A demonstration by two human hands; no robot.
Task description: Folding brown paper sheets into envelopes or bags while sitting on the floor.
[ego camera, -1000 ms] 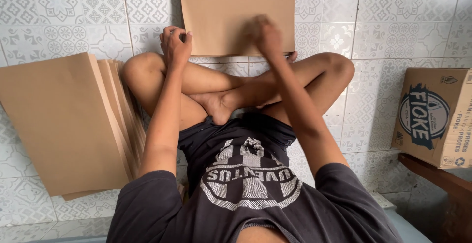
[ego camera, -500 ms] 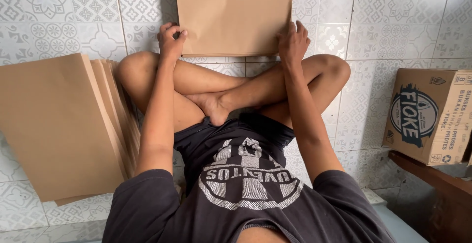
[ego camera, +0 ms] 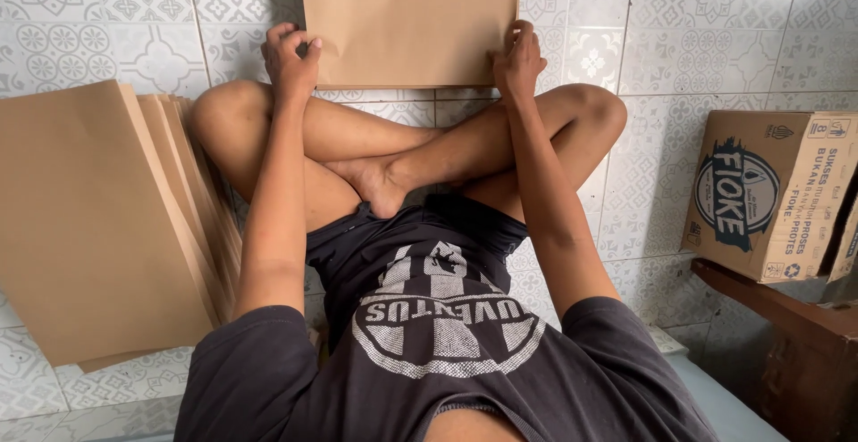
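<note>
Head view: left hand and right hand grip the near corners of a flat brown sheet lying square-on.

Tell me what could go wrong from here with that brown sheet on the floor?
1. The left hand and right hand pinch only the near corners of the brown sheet, so it may slide on the tiled floor or crease crooked.
2. The fanned stack of sheets sits close to the left knee; a leg shift could scatter it.
</note>
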